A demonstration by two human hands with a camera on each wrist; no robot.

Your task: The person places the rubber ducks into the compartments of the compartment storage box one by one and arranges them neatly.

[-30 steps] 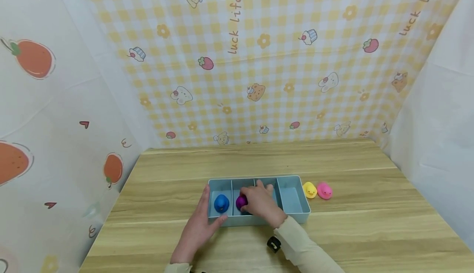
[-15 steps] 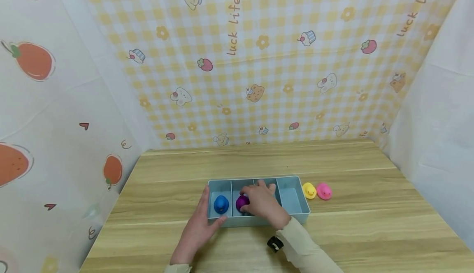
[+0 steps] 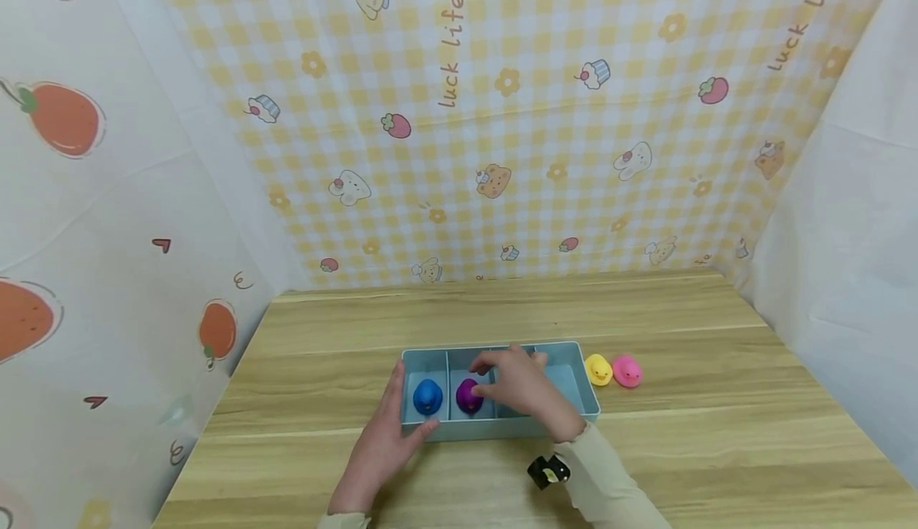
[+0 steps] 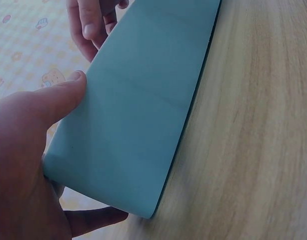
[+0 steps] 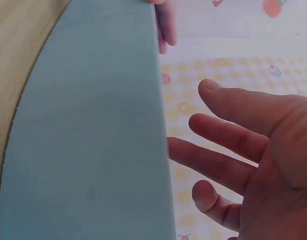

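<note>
One purple duck [image 3: 468, 398] isn't pinched anymore, right hand [image 3: 519, 384] loosened, tray's [image 3: 488, 431] second slot [image 3: 464, 372] from the left edge; front-left corner's gripped by left hand [image 3: 382, 440], third slot [image 3: 509, 413] mostly blocked.

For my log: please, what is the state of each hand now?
Left hand: open, resting against the left end of the divided box.
Right hand: open, holding nothing, near the purple toy duck.

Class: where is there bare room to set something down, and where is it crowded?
The table is bare behind the tray, left of the left hand and right of the pink duck. Crowded: inside the tray, around the blue duck, purple duck and right hand.
</note>
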